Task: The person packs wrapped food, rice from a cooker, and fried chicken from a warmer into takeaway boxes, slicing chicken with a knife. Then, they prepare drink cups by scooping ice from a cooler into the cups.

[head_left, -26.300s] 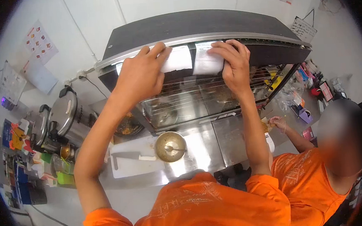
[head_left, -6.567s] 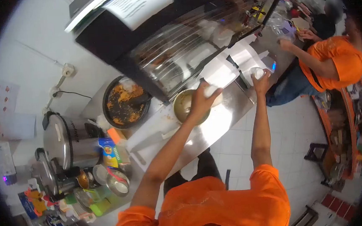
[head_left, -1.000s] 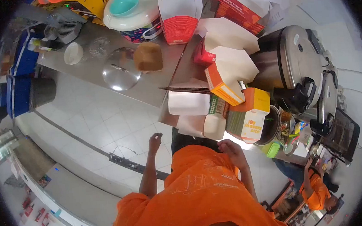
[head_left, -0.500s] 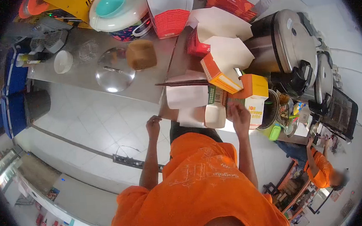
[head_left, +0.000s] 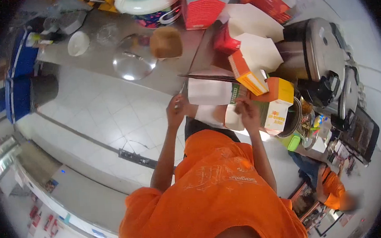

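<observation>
My left hand (head_left: 176,110) is raised by the front edge of the counter, fingers curled in; whether something small is between them is hidden. Over the smaller white paper box (head_left: 233,118) is my right hand (head_left: 248,114), its fingers bent together and slightly blurred. It overlaps the box's right side, and I cannot tell whether it grips it. Behind lies a larger white paper box (head_left: 209,91) with a green checked side. Thin dark strips (head_left: 209,77) lie across its far edge. A yellow and orange carton (head_left: 280,90) stands right of my right hand.
Open food cartons (head_left: 256,54) stand before large metal cookers (head_left: 312,53). A brown paper bowl (head_left: 166,43) and a round metal lid (head_left: 133,63) lie on the left counter, near a white bowl (head_left: 78,43). Another person (head_left: 332,188) in orange works at right.
My left hand has risen and moved nearer the white boxes. My right hand has shifted slightly inward over the smaller box. The whole view has tilted, moving the counter right.
</observation>
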